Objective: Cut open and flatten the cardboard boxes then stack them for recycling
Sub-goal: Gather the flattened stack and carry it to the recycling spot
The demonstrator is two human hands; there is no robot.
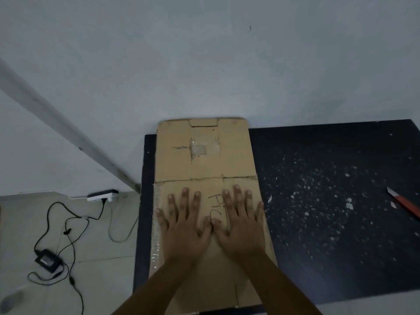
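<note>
A flattened brown cardboard box [204,155] lies on the left part of a black table [329,212], its far edge against the wall. My left hand [184,223] and my right hand [238,221] press flat on the near panel, fingers spread, thumbs almost touching. Handwriting on the cardboard is partly hidden under my right hand. A red-handled cutter [404,204] lies on the table at the far right edge of the view, apart from both hands.
White scraps and dust [318,189] speckle the table to the right of the cardboard. On the floor to the left lie a power strip [102,195], black cables [68,223] and a power adapter [47,260]. The grey wall [204,64] stands behind the table.
</note>
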